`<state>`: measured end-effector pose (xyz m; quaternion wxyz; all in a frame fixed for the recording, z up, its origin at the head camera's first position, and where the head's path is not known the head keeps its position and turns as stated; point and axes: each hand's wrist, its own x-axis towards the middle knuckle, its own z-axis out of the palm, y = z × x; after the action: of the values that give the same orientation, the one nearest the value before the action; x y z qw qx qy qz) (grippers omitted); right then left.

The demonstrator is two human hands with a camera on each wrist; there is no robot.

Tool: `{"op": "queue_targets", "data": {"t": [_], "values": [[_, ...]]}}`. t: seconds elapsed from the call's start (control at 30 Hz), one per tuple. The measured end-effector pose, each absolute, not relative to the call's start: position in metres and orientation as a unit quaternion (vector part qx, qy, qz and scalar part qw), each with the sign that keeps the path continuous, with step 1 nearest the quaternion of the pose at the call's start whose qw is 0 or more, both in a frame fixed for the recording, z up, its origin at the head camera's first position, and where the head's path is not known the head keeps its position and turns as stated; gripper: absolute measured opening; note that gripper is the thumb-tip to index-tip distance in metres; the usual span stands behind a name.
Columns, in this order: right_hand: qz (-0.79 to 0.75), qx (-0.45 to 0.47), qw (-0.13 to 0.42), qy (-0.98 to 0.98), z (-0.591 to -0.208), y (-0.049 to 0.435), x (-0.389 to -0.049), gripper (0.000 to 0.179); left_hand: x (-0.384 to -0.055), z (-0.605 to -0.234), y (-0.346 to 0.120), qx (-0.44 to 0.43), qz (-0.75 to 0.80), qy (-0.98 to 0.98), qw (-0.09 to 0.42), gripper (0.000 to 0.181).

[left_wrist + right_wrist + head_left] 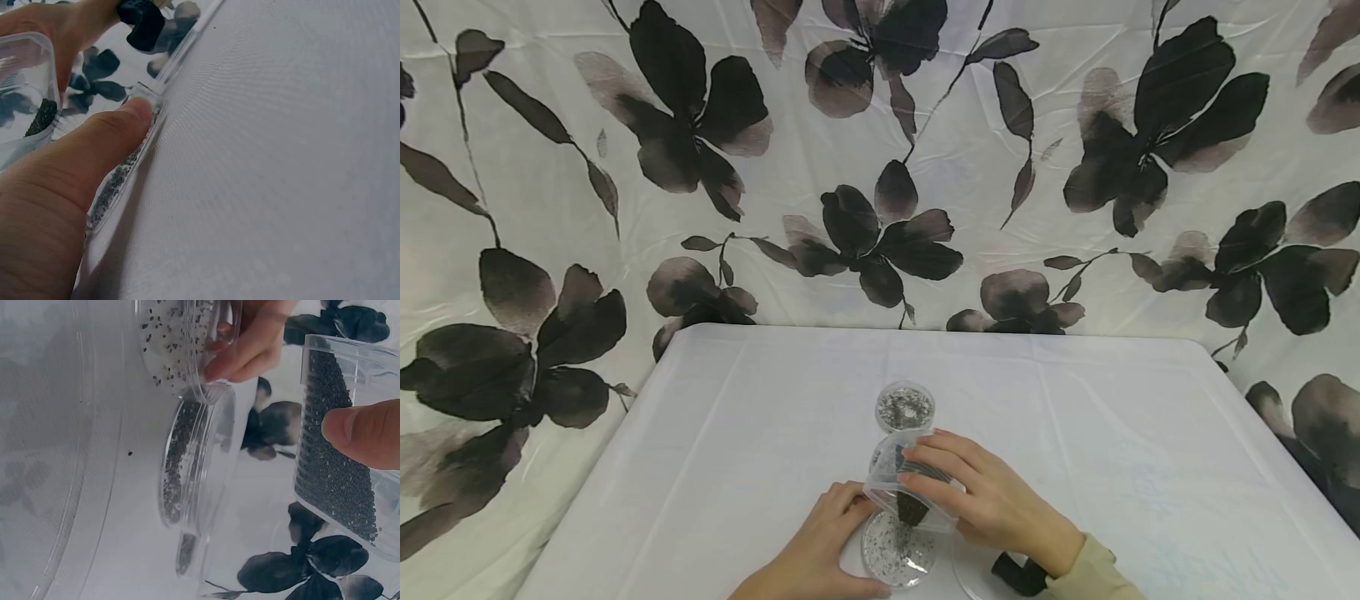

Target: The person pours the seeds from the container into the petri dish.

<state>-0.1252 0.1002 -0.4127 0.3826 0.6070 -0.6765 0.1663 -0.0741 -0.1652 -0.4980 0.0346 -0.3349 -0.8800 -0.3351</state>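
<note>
My right hand (1000, 500) grips a clear plastic container (381, 369), fingers over its far side. The container is tilted, and dark granules (337, 469) are banked against one wall, near my thumb. Below its corner lies a clear petri dish (895, 554) with dark granules scattered thinly in it. My left hand (823, 537) holds that dish at its edge, the thumb (134, 115) on the near rim and the fingers at the far left side. A second dish (181, 462) with granules stands just beyond, partly covered by the container in the head view.
Farther back on the white table (760, 417) is a third round dish (906, 407) with dark granules. A larger clear round rim (966, 575) lies beside the near dish, under my right wrist. One stray granule (130, 453) lies on the table. Floral cloth (850, 167) hangs behind.
</note>
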Motion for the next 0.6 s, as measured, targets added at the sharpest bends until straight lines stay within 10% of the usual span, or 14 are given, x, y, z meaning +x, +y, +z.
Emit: {"op": "queue_targets", "data": {"t": [0.6], "values": [[0.168, 0.602, 0.387, -0.678, -0.4126, 0.1013, -0.1265, 0.051, -0.0746, -0.4976, -0.1658, -0.347, -0.332, -0.876, 0.049, 0.086]]}}
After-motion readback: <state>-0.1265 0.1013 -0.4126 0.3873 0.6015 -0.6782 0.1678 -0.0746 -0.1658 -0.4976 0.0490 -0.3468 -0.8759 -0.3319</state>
